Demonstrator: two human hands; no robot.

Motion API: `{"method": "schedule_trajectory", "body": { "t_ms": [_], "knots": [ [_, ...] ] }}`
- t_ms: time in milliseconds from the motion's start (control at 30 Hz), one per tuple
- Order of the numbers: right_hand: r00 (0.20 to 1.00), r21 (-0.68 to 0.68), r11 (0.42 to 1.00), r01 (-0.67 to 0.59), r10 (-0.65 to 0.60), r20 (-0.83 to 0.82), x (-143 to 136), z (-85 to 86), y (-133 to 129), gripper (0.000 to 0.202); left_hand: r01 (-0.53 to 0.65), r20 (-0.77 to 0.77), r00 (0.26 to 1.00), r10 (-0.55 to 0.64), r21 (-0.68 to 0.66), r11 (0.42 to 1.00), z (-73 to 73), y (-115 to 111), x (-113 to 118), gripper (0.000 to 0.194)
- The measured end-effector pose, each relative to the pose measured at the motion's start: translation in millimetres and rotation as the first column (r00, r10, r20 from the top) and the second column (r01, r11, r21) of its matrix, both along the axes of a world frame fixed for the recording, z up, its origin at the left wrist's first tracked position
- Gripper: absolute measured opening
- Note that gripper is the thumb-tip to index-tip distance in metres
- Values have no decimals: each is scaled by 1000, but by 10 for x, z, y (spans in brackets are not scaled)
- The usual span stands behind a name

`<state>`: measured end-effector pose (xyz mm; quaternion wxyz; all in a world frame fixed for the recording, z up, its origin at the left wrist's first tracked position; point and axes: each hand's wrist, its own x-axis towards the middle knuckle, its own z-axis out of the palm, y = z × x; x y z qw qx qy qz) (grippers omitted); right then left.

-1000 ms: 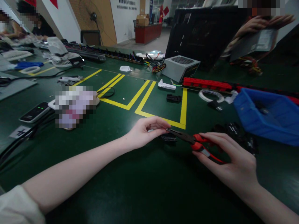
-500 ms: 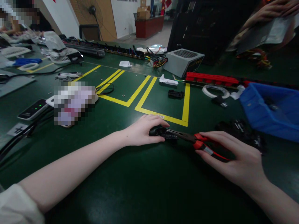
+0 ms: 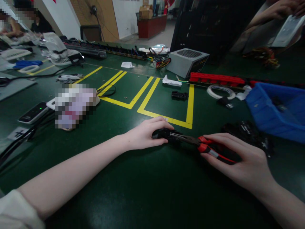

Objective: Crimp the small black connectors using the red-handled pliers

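Observation:
My left hand (image 3: 149, 132) is closed on a small black plastic part (image 3: 162, 134), thumb and fingers pinching its left end. The part lies low over the green table, and its exact kind is hard to make out. In my right hand (image 3: 245, 159) are needle-nose pliers (image 3: 202, 143) with red handles. Their long dark jaws point left and rest against the part; whether they grip it I cannot tell. A similar black part (image 3: 179, 95) lies beyond, inside a yellow taped rectangle (image 3: 164, 120). More black parts (image 3: 250, 135) are heaped behind my right hand.
A blue bin (image 3: 274, 111) stands at the right, near a white ring (image 3: 220, 92). Behind are a red strip (image 3: 216, 78) and a grey power supply (image 3: 187, 62). A phone (image 3: 76, 106), partly blurred out, lies left beside cables. Another person's hands (image 3: 281, 11) show at top right.
The pliers' jaws and the black part have shifted very slightly, while both my hands stay nearly in place. At top right the other person's hands and the pale object they hold have moved.

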<state>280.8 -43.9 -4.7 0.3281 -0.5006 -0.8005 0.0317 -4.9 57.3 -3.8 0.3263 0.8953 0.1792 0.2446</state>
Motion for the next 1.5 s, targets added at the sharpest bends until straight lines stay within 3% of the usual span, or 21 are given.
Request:
{"method": "schedule_trajectory", "body": {
  "t_ms": [933,1500],
  "knots": [
    [998,-15,999,-40,41,50,34,-50,9,36,28,-16,999,-28,25,999,-5,0,-2,27],
    [998,-7,999,-36,36,52,17,-39,-4,36,35,-96,995,-4,324,946,-26,-14,-8,29]
  ]
}}
